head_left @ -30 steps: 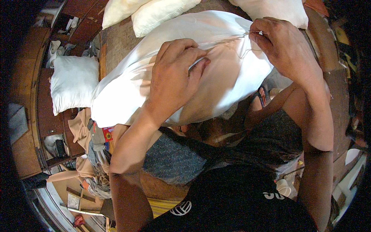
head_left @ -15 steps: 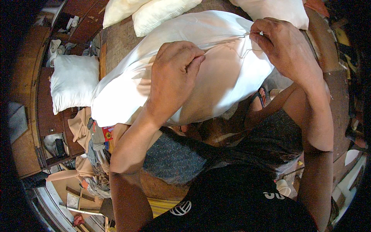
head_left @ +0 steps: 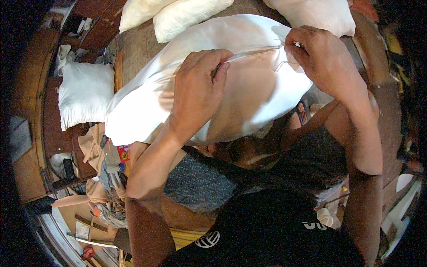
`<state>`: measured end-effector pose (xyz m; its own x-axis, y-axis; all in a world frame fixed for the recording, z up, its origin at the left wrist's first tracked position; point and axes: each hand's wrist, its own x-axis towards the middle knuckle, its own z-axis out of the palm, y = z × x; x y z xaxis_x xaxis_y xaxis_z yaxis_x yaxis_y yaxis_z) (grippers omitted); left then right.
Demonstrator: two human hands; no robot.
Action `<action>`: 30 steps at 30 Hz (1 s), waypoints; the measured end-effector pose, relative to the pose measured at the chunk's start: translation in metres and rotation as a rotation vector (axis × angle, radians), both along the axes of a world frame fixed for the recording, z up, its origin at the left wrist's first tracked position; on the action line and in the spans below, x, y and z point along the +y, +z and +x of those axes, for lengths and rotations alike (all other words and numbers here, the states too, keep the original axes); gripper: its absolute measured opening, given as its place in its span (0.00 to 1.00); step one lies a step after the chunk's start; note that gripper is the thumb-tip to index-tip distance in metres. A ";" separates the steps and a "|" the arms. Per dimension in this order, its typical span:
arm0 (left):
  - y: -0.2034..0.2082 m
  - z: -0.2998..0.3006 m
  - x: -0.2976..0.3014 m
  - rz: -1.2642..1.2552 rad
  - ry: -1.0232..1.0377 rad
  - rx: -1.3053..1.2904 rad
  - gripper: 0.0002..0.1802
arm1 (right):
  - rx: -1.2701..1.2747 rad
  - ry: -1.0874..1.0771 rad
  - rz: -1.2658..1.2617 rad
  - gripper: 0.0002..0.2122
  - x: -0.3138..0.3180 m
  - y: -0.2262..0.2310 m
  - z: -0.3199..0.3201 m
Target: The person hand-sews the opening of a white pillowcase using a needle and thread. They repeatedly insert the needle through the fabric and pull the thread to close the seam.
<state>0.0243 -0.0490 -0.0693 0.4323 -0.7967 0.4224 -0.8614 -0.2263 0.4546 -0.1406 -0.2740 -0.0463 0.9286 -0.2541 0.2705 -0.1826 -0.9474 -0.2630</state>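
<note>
At far left sits a small white pillow (head_left: 86,93). Next, the left hand (head_left: 195,89), nearly closed, pinches the seam (head_left: 255,53) of a large white pillow (head_left: 247,93) lying across the middle. Rightward, thread (head_left: 276,65) loops; the right hand (head_left: 318,58), fingertips together, grips a thin, shiny sliver (head_left: 297,43).

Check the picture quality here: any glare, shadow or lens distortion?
Head view: glare nearly whites out the left end of the large white pillow; head view: shadow darkens its middle, beside the left hand; head view: fisheye bends the wooden cabinet at left, and the corners go black.
</note>
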 end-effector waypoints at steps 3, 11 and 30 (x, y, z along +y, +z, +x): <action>0.000 0.004 0.003 -0.006 -0.033 -0.020 0.09 | -0.155 0.089 0.000 0.08 -0.005 0.000 -0.004; -0.003 0.008 0.007 -0.025 -0.151 -0.188 0.14 | -0.370 0.075 0.814 0.17 0.000 -0.004 0.006; -0.009 0.005 0.004 -0.034 -0.089 -0.115 0.08 | -0.262 0.079 1.294 0.15 0.043 -0.008 0.021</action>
<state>0.0298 -0.0451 -0.0787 0.3080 -0.8140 0.4925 -0.9241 -0.1329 0.3583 -0.1195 -0.2312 -0.0541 0.9107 -0.4104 0.0475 0.0554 0.0073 -0.9984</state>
